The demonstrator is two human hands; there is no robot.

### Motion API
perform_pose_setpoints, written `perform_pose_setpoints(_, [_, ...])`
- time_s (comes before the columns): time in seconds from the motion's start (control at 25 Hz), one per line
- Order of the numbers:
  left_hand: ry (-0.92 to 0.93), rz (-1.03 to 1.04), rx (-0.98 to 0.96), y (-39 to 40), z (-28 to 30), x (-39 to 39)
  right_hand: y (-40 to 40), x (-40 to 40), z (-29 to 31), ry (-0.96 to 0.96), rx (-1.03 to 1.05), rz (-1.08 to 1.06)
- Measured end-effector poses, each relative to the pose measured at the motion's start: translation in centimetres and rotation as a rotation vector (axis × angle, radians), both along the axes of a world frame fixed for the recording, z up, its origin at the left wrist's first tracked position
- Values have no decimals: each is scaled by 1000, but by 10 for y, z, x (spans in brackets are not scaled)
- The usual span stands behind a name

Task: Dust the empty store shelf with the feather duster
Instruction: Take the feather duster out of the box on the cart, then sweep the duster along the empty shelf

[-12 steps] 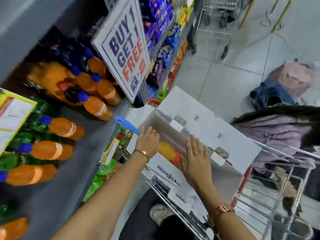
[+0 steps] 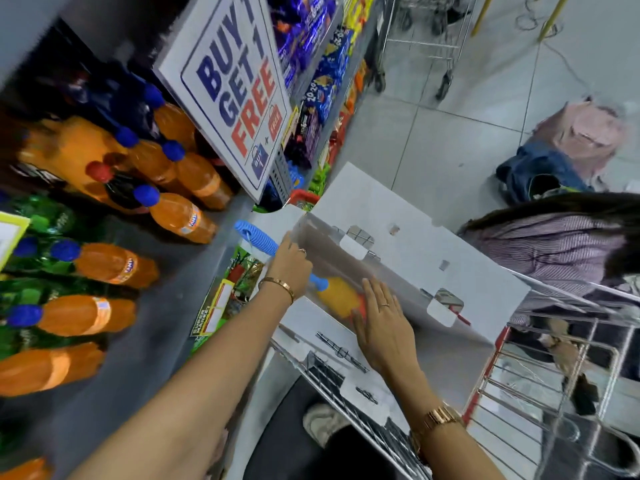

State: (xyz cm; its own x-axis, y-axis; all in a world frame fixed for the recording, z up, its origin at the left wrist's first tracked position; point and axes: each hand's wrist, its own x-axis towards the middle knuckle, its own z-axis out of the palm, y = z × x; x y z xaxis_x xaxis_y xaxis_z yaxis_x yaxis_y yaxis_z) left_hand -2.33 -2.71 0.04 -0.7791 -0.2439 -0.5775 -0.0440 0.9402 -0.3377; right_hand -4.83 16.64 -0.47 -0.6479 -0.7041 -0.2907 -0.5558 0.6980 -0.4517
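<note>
Left hand grasping blue ribbed-handled feather duster; orange-red feathers blurred beyond grip. Right hand released, flat on white carton flap.

The duster has a ribbed blue handle that sticks out up-left past the left hand, over the edge of the grey shelf. Below the hand a blue collar joins orange and red feathers, blurred, lying inside a white box under the right hand. The shelf holds orange soda bottles.
</note>
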Motion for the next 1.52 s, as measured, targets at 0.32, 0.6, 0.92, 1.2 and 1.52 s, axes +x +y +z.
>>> perform_pose_setpoints(0.32, [101,-113,-21,7,112,10,-11,-7,64,9,-27,-66])
perform_pose_setpoints(0.6, [325,-36,-15,11,291,41,-27,2,187,44,-138,-116])
perform_pose_setpoints(0.92, [763,-37,-272,36,508,87,-29,30,369,310,-410,-18])
perform_pose_setpoints(1.2, [1012,73,-472,47,645,151,-55,42,503,568,-771,4])
perform_pose_setpoints(1.52, [1269,351,-746,29,765,268,-131,92,639,736,-1096,208])
